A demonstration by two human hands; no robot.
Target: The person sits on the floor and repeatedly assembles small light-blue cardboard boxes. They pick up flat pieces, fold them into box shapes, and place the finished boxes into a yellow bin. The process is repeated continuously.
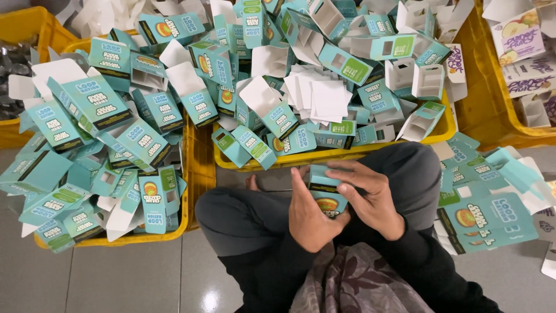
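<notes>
Both hands meet at frame centre, over the crossed legs in dark trousers. Left hand (308, 215) grips a small teal carton (324, 194) from its 9 o'clock side, thumb along the edge, fingers wrapped under it. Right hand (370, 197) closes on it from 3 o'clock, fingers curled together over the top flap, pressing it. The carton has a dark band and a round orange fruit graphic on its lower face.

At 12 o'clock: yellow crate (347, 152) heaped with teal cartons, many open, white insides and green end panels showing. At 9 o'clock: second yellow crate (191, 174), teal cartons mostly closed. At 3 o'clock: flat teal blanks (489, 217) stacked on the floor. At 1–2 o'clock: another yellow crate (492, 110) with white and purple fruit-print boxes (518, 37).
</notes>
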